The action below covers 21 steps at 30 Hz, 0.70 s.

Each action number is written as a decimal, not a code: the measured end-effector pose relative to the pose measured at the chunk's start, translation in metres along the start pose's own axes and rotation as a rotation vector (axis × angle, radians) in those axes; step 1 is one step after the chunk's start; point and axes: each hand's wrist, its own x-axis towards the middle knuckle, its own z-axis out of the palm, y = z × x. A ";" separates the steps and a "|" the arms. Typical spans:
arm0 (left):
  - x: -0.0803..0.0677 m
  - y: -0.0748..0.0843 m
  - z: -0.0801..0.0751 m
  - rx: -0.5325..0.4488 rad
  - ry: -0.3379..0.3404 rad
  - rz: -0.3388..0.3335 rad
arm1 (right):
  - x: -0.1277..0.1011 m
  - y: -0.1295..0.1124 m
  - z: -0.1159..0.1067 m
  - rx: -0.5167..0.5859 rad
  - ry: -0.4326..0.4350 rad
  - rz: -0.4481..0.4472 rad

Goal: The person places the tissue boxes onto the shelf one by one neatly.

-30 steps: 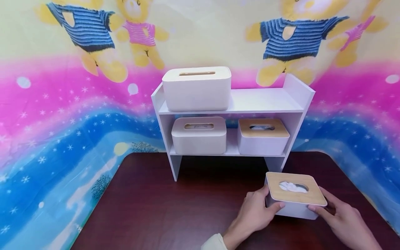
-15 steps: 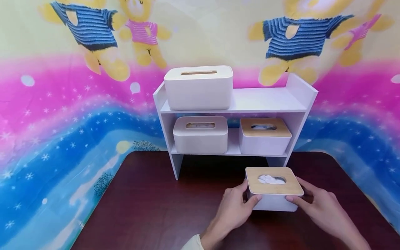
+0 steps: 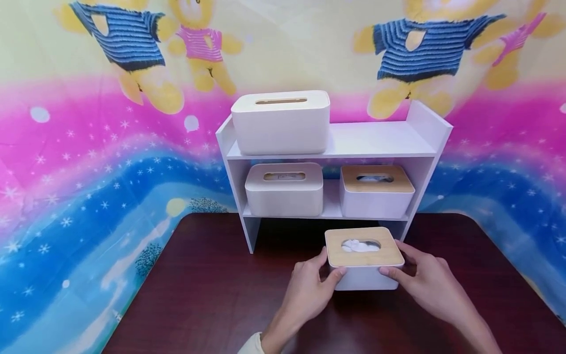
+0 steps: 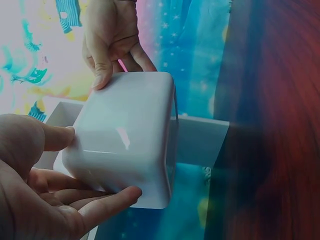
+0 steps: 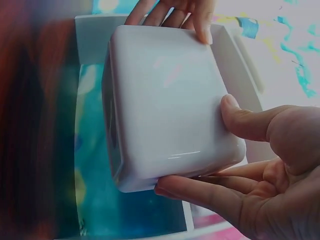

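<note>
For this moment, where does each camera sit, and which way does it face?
Head: above, facing forward and down at the tissue box, shelf, both hands.
Left wrist: beside the left hand, facing the box's white side; the right hand opposite.
Right wrist: mirrored, from the right hand's side.
All views share the box and both hands.

Both hands are out in front, approx. same height, palms facing each other. Left hand [image 3: 309,295]: thumb up near the top, fingers [image 4: 107,202] lightly curled. Right hand [image 3: 426,285]: thumb forward, fingers [image 5: 200,192] lightly curled too. Left wrist has a pale cuff.
</note>
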 end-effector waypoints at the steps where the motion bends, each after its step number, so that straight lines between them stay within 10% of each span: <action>1: 0.000 0.000 -0.002 0.007 0.004 -0.005 | 0.001 -0.002 0.001 0.004 0.003 -0.005; 21: 0.004 -0.006 -0.024 -0.034 0.075 0.005 | 0.015 -0.021 0.018 0.129 0.021 -0.032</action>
